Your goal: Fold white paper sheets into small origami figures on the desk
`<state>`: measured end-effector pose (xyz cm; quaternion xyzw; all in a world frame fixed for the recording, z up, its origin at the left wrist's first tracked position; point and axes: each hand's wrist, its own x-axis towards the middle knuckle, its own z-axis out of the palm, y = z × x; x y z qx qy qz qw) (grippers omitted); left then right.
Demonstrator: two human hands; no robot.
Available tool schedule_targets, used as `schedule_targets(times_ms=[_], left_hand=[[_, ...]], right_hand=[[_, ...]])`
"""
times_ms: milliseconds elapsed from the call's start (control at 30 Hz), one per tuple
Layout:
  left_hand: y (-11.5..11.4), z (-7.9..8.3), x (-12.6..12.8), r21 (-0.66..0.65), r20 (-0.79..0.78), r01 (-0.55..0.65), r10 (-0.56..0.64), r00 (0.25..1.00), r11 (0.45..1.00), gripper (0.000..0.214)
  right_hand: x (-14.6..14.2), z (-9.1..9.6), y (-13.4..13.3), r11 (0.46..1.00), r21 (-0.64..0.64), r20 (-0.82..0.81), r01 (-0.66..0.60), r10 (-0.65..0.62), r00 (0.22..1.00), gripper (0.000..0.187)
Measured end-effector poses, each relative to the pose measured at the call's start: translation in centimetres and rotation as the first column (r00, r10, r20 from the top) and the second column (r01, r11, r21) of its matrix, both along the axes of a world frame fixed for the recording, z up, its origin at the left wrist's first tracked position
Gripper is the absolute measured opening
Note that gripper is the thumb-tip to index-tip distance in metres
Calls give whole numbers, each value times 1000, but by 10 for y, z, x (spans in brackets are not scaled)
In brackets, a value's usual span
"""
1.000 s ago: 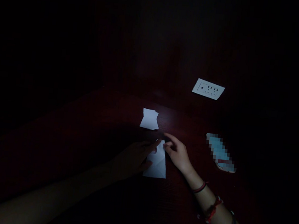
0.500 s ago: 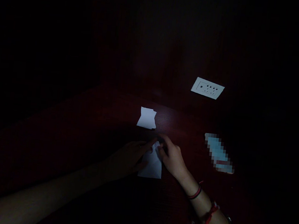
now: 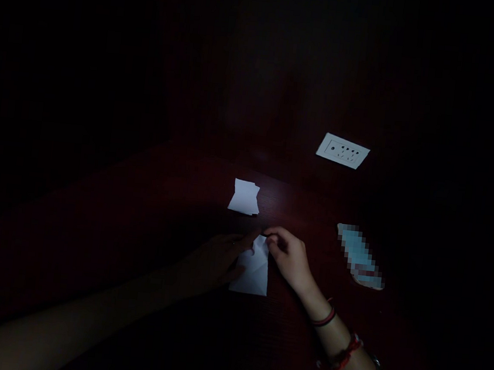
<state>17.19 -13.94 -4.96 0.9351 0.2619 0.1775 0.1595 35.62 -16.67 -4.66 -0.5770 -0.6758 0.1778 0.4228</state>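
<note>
A creased piece of white paper (image 3: 254, 275) lies on the dark red tabletop in front of me, its upper end narrower than its lower edge. My left hand (image 3: 225, 259) rests along its left side in deep shadow. The fingers there are stretched out, the thumb on the paper's left part and the forefinger reaching its top edge. At the upper right corner, my right hand (image 3: 290, 257) is closed with thumb and forefinger curled onto the paper. The exact contact of the fingertips is partly hidden.
Just beyond my hands lies a small stack of white paper (image 3: 244, 196). To the right is a flat, pixelated, phone-shaped object (image 3: 361, 256). A white wall socket (image 3: 343, 151) is set in the dark upright panel behind. Much of the scene is too dark to make out.
My right hand has shifted slightly to the right at the paper's top corner, and the top end looks more spread out. My left hand stays about where it was.
</note>
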Motion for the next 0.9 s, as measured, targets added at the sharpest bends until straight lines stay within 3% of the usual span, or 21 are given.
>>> schedule_targets(times_ms=[167,333,500,667,733,900], left_hand=[[3,-8,0,-46,59,-21,23,998,999,66],[7,-8,-1,-200,170,-37,72,983,979,72],[8,-2,-1,-327,268,-18,111,957,945,75],[8,-2,-2,-294,253,-59,137,958,954,70],[8,0,-3,-282,228,-54,121,966,958,69],[3,6,-3,-344,185,-73,144,972,936,72]], right_hand=[[-3,-3,0,992,-123,-146,-24,6,989,23],[-15,-7,-7,975,-220,-272,-43,-19,962,21],[-20,-6,-18,986,-165,-58,15,-25,998,23],[-10,-2,-24,995,-74,209,69,-53,977,28],[-7,-1,-24,992,-50,239,117,-102,966,34],[-2,-1,-17,989,-60,154,132,-122,981,18]])
